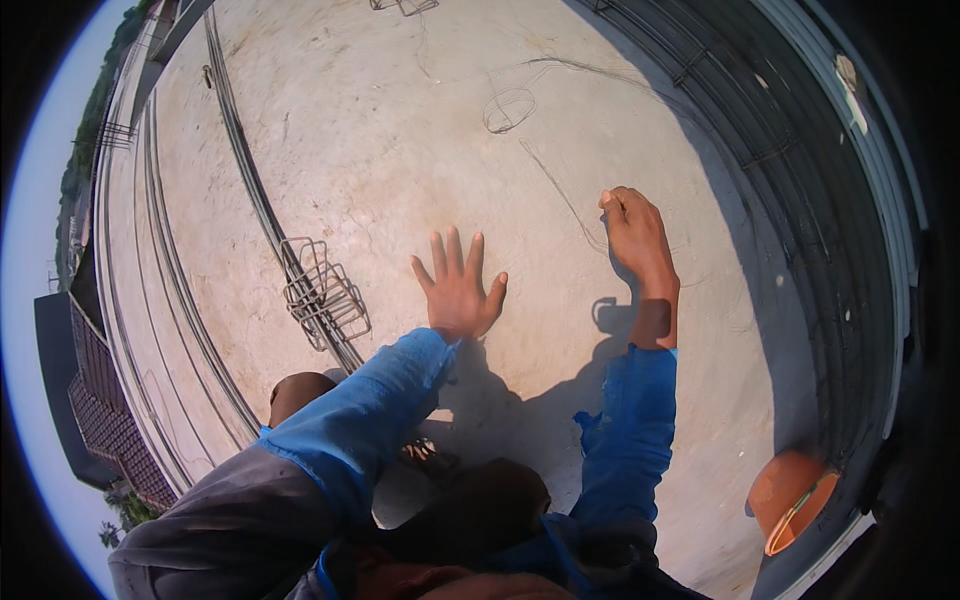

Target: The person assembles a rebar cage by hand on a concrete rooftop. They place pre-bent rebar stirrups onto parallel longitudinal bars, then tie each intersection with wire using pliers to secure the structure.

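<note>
Long steel rods (180,290) ran along the left edge of the concrete slab (380,130). A stack of bent wire stirrups (322,295) lay beside them. The left hand (458,288) was fully open, fingers spread, holding nothing. The right hand (634,235) was closed, pinching a thin wire (560,190) that trailed toward a coil (508,108) further up the slab.

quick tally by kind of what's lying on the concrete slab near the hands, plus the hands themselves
Hands: 2, the left hand spread open, the right hand closed on a thin wire
Bent rebar cage: 1
Wire coil: 1
Orange hard hat: 1
Long rebar bundle: 1
Total: 7
</note>
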A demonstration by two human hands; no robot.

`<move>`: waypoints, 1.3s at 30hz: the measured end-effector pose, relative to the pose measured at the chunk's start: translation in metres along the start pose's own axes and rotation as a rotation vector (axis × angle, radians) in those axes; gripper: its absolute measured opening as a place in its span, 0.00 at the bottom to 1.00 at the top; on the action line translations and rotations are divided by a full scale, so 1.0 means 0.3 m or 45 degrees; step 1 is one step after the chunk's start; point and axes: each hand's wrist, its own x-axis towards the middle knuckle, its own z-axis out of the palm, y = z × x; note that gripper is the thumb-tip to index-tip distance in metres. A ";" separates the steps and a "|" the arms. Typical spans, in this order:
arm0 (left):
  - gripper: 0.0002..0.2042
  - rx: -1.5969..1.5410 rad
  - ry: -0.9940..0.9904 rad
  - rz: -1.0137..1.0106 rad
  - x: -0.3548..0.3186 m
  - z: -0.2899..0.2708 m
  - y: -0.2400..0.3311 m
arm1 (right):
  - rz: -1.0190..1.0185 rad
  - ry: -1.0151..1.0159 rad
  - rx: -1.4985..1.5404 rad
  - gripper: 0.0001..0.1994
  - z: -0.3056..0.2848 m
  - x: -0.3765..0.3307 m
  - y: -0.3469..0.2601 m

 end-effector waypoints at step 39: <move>0.43 -0.278 0.037 0.199 -0.090 -0.019 -0.064 | -0.766 1.257 -1.251 0.05 -0.099 -0.504 -1.049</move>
